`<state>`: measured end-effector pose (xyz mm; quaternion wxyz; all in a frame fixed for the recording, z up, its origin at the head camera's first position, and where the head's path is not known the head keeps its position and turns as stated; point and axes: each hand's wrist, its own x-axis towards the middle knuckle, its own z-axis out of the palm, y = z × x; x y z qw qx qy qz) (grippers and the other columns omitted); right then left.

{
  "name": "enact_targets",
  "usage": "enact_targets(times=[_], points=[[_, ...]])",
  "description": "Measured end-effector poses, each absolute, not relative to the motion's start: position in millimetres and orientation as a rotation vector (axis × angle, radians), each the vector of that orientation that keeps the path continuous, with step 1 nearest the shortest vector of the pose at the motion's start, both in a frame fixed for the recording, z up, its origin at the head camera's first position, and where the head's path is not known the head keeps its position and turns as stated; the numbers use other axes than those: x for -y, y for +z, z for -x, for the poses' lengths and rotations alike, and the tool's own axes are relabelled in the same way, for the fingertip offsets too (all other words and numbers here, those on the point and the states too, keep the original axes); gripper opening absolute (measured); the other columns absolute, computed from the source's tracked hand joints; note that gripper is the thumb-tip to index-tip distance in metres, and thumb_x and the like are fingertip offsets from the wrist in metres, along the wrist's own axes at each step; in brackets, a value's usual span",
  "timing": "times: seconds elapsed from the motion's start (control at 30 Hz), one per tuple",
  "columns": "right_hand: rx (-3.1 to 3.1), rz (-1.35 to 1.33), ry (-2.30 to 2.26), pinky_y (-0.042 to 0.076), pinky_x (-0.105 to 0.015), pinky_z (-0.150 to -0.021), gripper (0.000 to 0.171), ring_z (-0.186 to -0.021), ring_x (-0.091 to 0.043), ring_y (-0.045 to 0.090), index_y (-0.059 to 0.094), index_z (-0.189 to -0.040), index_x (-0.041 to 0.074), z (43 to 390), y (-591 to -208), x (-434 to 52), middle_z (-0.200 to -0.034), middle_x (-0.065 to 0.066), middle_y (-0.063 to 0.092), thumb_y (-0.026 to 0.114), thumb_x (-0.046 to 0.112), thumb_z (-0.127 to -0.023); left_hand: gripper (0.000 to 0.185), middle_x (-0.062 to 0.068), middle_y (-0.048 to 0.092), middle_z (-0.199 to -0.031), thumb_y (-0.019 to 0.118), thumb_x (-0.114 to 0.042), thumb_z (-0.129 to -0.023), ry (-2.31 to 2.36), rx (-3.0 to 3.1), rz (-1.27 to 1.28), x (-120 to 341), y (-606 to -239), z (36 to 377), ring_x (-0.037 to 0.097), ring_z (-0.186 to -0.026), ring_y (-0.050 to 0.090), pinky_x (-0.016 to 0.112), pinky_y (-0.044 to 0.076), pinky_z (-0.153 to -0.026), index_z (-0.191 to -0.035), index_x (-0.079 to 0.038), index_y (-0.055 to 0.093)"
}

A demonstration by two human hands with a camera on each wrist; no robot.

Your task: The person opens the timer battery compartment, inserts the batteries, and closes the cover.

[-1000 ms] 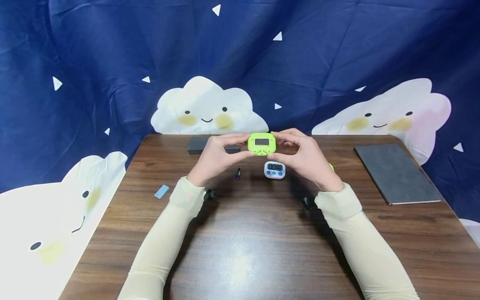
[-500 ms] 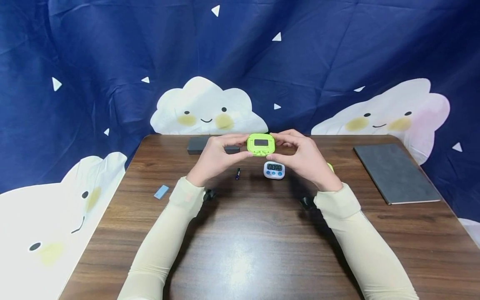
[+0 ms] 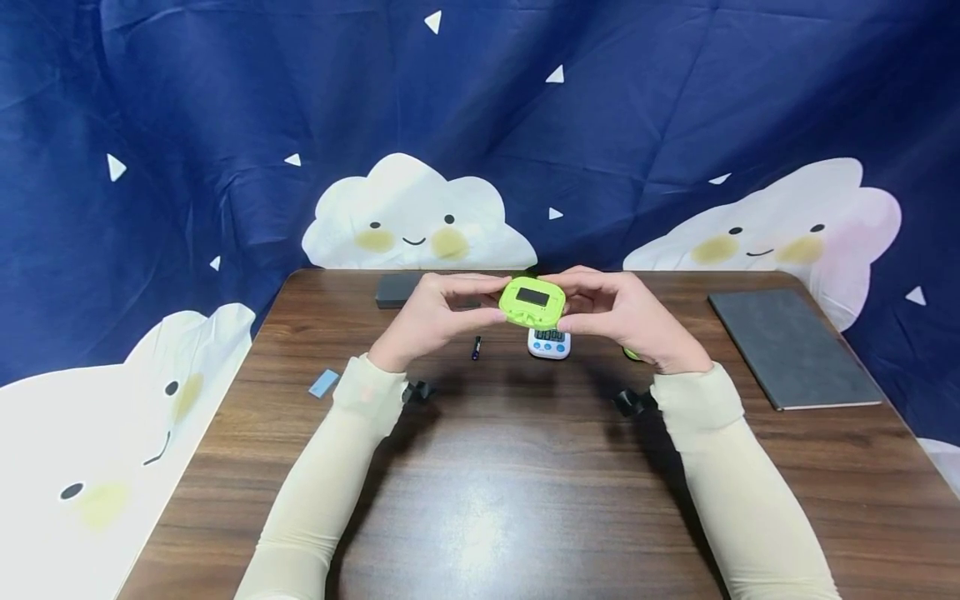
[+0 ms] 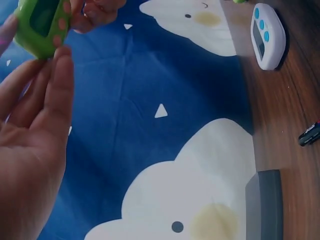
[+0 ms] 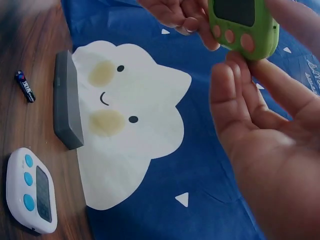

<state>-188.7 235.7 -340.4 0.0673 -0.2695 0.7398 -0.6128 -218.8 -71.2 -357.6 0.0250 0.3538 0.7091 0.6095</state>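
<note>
A lime-green digital timer (image 3: 532,302) with a dark screen is held above the table, tilted, between both hands. My left hand (image 3: 438,310) pinches its left edge with thumb and fingers; my right hand (image 3: 611,307) pinches its right edge. The left wrist view shows the green timer (image 4: 40,22) at the fingertips of the left hand (image 4: 35,125). In the right wrist view the green timer (image 5: 243,27) shows three round buttons, with the right hand (image 5: 255,130) beneath it. A white timer (image 3: 548,342) with blue buttons lies on the table just below.
On the brown wooden table (image 3: 480,500) lie a small battery (image 3: 476,347), a grey block (image 3: 396,289) at the back, a grey notebook (image 3: 795,346) at the right and a blue slip (image 3: 324,383) at the left. A small green piece (image 3: 632,354) peeks from under the right wrist.
The green timer has tipped from facing me to a slant and sunk slightly toward the white timer. The right wrist has swung out to the right.
</note>
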Motion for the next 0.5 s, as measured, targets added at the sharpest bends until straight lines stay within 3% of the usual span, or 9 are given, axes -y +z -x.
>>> enact_targets(times=[0.17, 0.3, 0.4, 0.5], points=[[-2.368, 0.704, -1.88, 0.063, -0.02, -0.087, 0.054, -0.101, -0.013, 0.074, 0.074, -0.144, 0.004, 191, -344, -230, -0.127, -0.002, 0.079, 0.089, -0.001, -0.092, 0.032, 0.007, 0.084, -0.13, 0.09, -0.012, -0.096, 2.001, -2.302, -0.999, 66, -360, 219, 0.013, -0.115, 0.081, 0.035, 0.069, -0.096, -0.128, -0.012, 0.086], [-2.472, 0.579, -1.981, 0.062, -0.017, -0.081, 0.051, -0.093, -0.009, 0.073, 0.077, -0.14, 0.005, 191, -349, -217, -0.112, 0.007, 0.08, 0.092, 0.002, -0.091, 0.024, 0.004, 0.087, -0.121, 0.089, -0.017, -0.098, 2.042, -2.468, -0.905, 62, -363, 219, 0.011, -0.108, 0.08, 0.029, 0.067, -0.091, -0.121, -0.015, 0.089], [-2.577, 0.489, -2.047, 0.061, -0.015, -0.081, 0.048, -0.092, -0.008, 0.073, 0.08, -0.137, 0.007, 189, -354, -204, -0.107, 0.006, 0.078, 0.094, 0.008, -0.091, 0.03, 0.006, 0.087, -0.118, 0.091, -0.019, -0.096, 2.005, -2.557, -0.875, 59, -364, 218, 0.013, -0.105, 0.079, 0.031, 0.067, -0.092, -0.126, -0.014, 0.087], [-2.759, 0.402, -2.041, 0.06, -0.012, -0.081, 0.047, -0.092, -0.011, 0.073, 0.081, -0.134, 0.01, 184, -359, -188, -0.107, -0.001, 0.077, 0.097, 0.017, -0.09, 0.049, 0.006, 0.085, -0.12, 0.097, -0.024, -0.09, 1.926, -2.626, -0.881, 56, -364, 216, 0.019, -0.107, 0.08, 0.035, 0.067, -0.097, -0.136, -0.013, 0.082]])
